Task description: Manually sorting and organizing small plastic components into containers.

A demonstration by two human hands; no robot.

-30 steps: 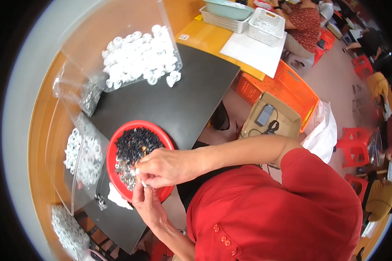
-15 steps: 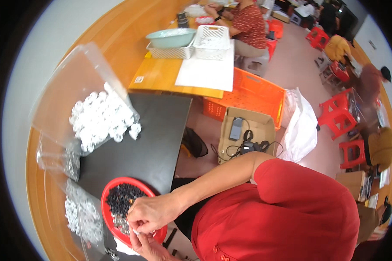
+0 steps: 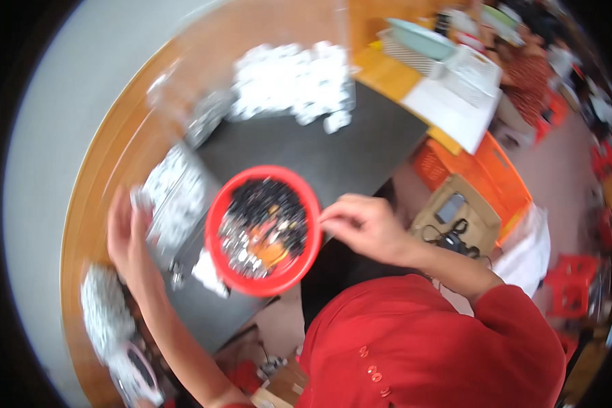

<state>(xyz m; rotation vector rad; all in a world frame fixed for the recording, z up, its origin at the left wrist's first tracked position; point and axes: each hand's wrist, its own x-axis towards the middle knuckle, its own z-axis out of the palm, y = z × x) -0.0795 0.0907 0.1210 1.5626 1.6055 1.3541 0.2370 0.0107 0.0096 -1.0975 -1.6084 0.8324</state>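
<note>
A red bowl (image 3: 215,234) stands on the dark table, filled with small black parts (image 3: 265,197), shiny metal pieces (image 3: 241,248) and a few orange ones. My right hand (image 3: 364,228) is closed in a pinch at the bowl's right rim; whatever its fingertips hold, if anything, is hidden. On the left, my left hand (image 3: 124,234) is raised beside a clear bin of white parts (image 3: 180,194). It is blurred, with a small whitish piece (image 3: 141,198) between thumb and fingers. A white cloth-like thing (image 3: 209,274) lies against the bowl's lower left.
A clear bin with a heap of white round parts (image 3: 292,81) stands farther back on the dark table (image 3: 381,129). Right of the table are an orange crate (image 3: 503,177) and a cardboard box (image 3: 425,214) with cables. Bags (image 3: 105,306) lie at lower left. People sit farther off.
My hands have parted: the left moved up and left to the clear bin, the right to the bowl's right rim. The view has swung left, so the bowl appears nearer the middle.
</note>
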